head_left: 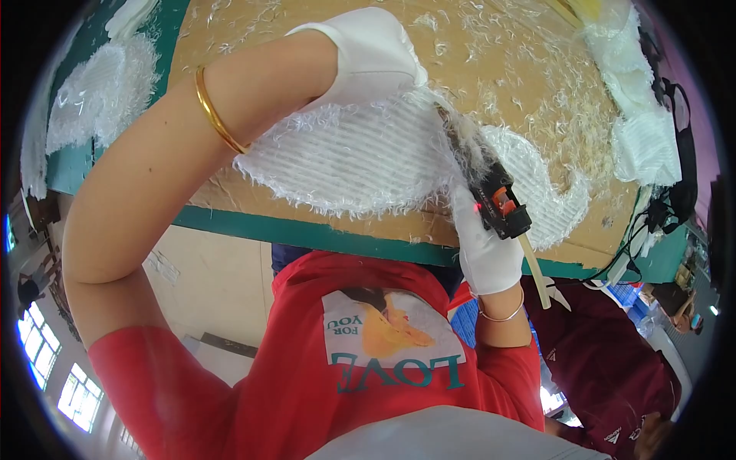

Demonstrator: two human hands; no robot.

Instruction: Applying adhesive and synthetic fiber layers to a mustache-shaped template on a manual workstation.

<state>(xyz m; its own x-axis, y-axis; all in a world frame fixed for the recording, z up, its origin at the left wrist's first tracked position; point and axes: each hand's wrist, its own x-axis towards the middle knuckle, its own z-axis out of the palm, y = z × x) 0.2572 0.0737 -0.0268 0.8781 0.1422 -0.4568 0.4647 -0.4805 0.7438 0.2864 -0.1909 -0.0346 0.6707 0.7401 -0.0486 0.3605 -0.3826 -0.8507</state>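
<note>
My right hand (pixel 483 249), in a white glove, is wrapped round a black and orange hot glue gun (pixel 498 201). A pale glue stick (pixel 534 272) sticks out of its back, and stringy fluff clings around its front end, hiding the nozzle. My left hand (pixel 364 57), also gloved in white, curls over the upper edge of a white fringed fabric piece (pixel 360 157). Its fingers are partly hidden but bend down onto the fabric close to the gun's front. A curved, hook-shaped fringed piece (pixel 548 192) lies just right of the gun.
Brown cardboard (pixel 253 38) strewn with white fibres covers the green table (pixel 307 234). More fringed fabric (pixel 107 92) lies at the left. Clear plastic wrapping (pixel 632 100) and black cables (pixel 652 218) are at the right. A person in a maroon garment (pixel 606 360) is near on the right.
</note>
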